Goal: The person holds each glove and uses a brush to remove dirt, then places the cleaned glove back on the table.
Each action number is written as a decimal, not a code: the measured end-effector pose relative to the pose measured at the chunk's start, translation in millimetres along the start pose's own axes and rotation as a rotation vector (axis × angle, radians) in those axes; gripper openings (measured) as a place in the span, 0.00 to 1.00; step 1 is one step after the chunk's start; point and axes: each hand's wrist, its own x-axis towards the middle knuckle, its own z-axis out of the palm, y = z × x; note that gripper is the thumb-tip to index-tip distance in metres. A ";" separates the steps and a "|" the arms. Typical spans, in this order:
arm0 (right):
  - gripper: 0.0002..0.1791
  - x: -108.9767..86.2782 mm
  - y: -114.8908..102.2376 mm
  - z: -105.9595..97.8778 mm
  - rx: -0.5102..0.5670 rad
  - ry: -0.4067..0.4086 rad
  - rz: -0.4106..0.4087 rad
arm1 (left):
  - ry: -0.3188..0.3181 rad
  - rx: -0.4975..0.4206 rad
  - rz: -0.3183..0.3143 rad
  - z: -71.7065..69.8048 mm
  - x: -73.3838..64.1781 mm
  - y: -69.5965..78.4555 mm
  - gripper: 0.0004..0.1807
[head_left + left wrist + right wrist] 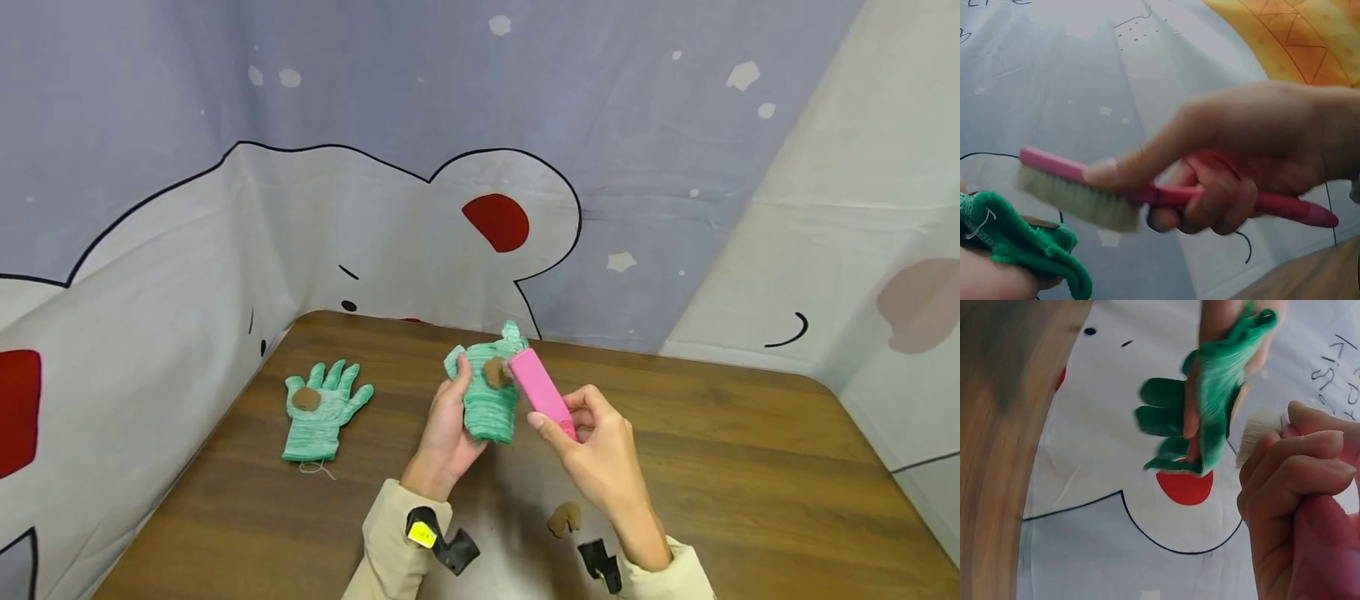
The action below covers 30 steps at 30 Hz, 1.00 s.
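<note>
My left hand [444,425] grips a green knitted glove [489,415] above the table, thumb on its near face and the cuff hanging down. A round brown patch [494,372] lies on that face. In my right hand [606,454] is a pink brush [542,387], held by its handle, its head tilted up toward the patch. Pale bristles [1079,197] face the glove in the left wrist view, with the thumb along the brush's back. The right wrist view shows the bristles beside the patch with a small gap, and the glove's darker green fingers [1160,422] spread behind.
A second green glove [309,437] lies flat at the table's left, fingers away from me, a brown patch [306,399] on it and a loose thread at its cuff. One notched brown piece [564,518] lies near my right wrist. Printed cloth [390,225] hangs behind the wooden table [750,483].
</note>
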 end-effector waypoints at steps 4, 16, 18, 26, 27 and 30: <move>0.19 -2.0 -2.4 3.4 0.088 -0.027 0.009 | 0.061 0.032 -0.006 -0.4 1.3 -5.3 0.23; 0.17 -4.7 -2.6 15.4 -0.107 0.064 -0.084 | 0.000 0.015 0.014 0.5 -1.3 -4.8 0.24; 0.18 -4.0 -2.0 13.9 -0.124 0.074 -0.076 | -0.017 0.001 0.025 0.9 -2.2 -2.1 0.24; 0.18 -0.4 1.5 8.7 -0.160 0.094 -0.071 | 0.018 -0.008 0.042 2.6 -3.9 4.7 0.24; 0.18 -0.1 1.9 8.0 -0.166 0.096 -0.071 | 0.020 -0.005 0.043 2.6 -3.7 4.7 0.24; 0.19 0.4 2.8 5.9 -0.149 0.077 -0.054 | 0.051 -0.004 0.038 2.0 -3.2 4.0 0.23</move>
